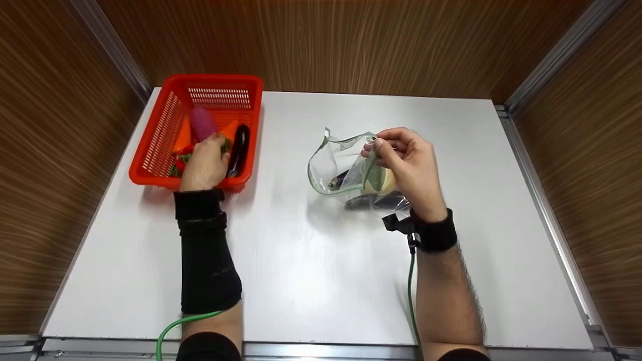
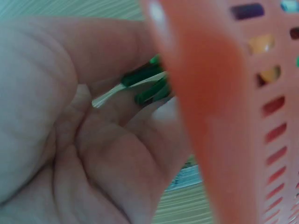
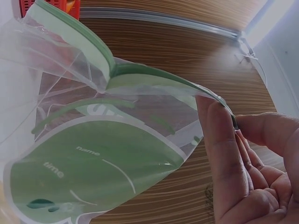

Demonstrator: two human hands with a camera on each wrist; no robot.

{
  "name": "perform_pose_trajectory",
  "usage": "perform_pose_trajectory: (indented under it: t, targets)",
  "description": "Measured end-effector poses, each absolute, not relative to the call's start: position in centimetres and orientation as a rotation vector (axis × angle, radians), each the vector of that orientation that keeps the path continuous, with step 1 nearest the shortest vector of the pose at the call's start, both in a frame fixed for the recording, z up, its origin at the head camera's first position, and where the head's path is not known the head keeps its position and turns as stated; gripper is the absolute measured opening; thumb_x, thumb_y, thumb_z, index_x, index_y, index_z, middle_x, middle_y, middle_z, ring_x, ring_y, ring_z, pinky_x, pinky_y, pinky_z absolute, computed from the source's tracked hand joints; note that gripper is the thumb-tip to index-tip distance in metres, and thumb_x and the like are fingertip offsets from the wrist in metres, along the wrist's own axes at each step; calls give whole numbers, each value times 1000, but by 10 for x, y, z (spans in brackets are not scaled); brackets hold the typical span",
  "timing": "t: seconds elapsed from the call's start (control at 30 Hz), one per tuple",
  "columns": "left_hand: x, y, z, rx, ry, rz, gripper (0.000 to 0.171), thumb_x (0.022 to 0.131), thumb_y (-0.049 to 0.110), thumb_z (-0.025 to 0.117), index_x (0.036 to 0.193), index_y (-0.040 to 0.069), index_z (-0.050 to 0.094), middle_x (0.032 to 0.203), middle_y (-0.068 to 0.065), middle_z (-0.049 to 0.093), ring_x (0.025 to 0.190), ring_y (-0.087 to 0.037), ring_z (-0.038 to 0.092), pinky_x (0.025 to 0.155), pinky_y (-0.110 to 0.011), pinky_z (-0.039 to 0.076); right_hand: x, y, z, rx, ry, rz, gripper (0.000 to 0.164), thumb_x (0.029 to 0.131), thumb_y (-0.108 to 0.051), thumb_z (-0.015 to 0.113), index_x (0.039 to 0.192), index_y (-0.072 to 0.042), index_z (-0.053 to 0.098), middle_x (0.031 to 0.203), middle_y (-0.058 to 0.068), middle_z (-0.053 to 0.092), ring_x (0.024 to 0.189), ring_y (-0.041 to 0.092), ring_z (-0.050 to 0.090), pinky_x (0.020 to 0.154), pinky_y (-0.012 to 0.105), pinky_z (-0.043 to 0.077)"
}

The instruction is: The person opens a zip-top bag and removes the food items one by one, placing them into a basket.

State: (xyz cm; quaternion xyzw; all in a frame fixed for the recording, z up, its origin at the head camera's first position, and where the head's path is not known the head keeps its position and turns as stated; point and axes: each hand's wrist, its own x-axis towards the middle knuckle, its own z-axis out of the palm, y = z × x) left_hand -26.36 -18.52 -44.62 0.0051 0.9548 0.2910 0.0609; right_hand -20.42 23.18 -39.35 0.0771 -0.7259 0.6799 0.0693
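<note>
My left hand [image 1: 203, 163] reaches into the red plastic basket [image 1: 170, 82] at the back left. Its fingers curl round a vegetable with green stems [image 2: 147, 84]; the rest of that vegetable is hidden by hand and rim. Beside the hand lie a dark eggplant [image 1: 239, 148], a purple-pink long vegetable [image 1: 201, 124], carrots [image 1: 182, 136] and a red pepper [image 1: 185, 150]. Right of centre, my right hand [image 1: 409, 160] pinches the green zip edge of a clear zip bag [image 3: 93, 168] between thumb and fingers. The bag's mouth gapes leftward. Inside are dark eggplants [image 1: 357, 202] and a pale yellow round thing [image 1: 383, 179].
A white table [image 1: 281, 281] bears the basket and bag. Wood-grain panels [image 1: 351, 45] stand at the back and both sides. Green cables [image 1: 410, 291] run from the wrist straps along both arms.
</note>
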Motion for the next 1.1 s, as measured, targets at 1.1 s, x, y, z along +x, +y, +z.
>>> perform_pose_trajectory:
  t: [1.1]
  targets:
    - [-261,-171,-449,4,2849,786,36,119,15,61,149,2,77,153,-30,75,141,-51,73,124,-69,58,-204,231,-393,251,-2164,2055,10,113,1,71,120,7,76,99,4,89,91,16,90,83,31,75]
